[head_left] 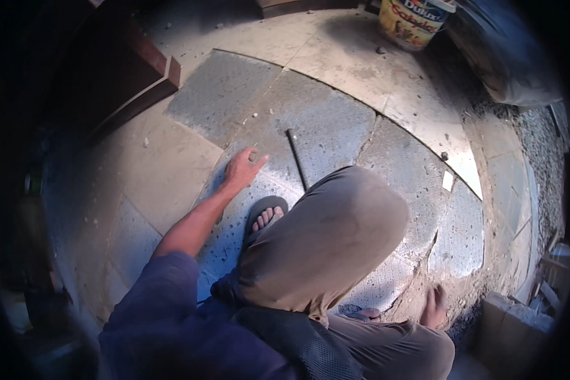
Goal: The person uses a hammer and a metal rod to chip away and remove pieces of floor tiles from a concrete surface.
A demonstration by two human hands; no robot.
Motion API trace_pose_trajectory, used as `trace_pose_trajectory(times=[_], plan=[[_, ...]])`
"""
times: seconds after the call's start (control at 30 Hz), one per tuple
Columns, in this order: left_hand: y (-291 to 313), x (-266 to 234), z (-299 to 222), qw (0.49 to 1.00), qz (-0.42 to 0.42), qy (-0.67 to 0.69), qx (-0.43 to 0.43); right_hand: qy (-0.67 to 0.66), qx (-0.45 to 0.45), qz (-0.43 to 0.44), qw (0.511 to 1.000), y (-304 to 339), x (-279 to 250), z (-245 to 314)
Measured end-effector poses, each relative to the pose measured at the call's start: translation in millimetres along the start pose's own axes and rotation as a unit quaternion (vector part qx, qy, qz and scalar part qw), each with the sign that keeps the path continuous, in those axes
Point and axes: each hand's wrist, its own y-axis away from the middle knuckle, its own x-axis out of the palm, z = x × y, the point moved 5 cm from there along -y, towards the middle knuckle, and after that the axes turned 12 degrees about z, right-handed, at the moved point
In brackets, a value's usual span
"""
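Note:
My left hand [244, 170] reaches out low over the grey stone tiles [326, 123]. Its fingers are loosely curved and apart, with nothing seen between them. A thin dark rod [296, 159] lies to the right of that hand; its near end disappears behind my raised knee. My right hand [434, 307] is down by the rough ground at the right, beyond my other knee, which hides its arm. Its visible fingers look stretched out, and no object shows in them. A foot in a dark flip-flop [266, 215] rests on the tiles just below my left hand.
A paint bucket [415, 22] stands at the far right beside a large grey bundle [510, 57]. Dark brown wooden furniture [161, 66] is at the far left. A small white chip [448, 181] lies on the tiles. Blocks [516, 323] and gravel [544, 136] line the right.

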Motion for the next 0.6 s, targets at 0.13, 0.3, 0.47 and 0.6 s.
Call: trace_pose_trajectory(times=[0.13,0.3,0.47,0.6], plan=[[-52,56,-55,1.0,0.011,-0.006,0.022,0.039,-0.058,0.179,0.981,-68,161,95],[-84,72,-46,0.999,0.001,-0.021,0.047,0.205,-0.167,0.179,0.948,-107,273,143],[-99,92,-45,0.959,0.074,0.266,-0.07,0.22,-0.141,0.114,0.958,-122,273,127],[-128,56,-50,0.78,0.23,0.577,-0.073,0.271,-0.07,0.164,0.946,-144,246,148]])
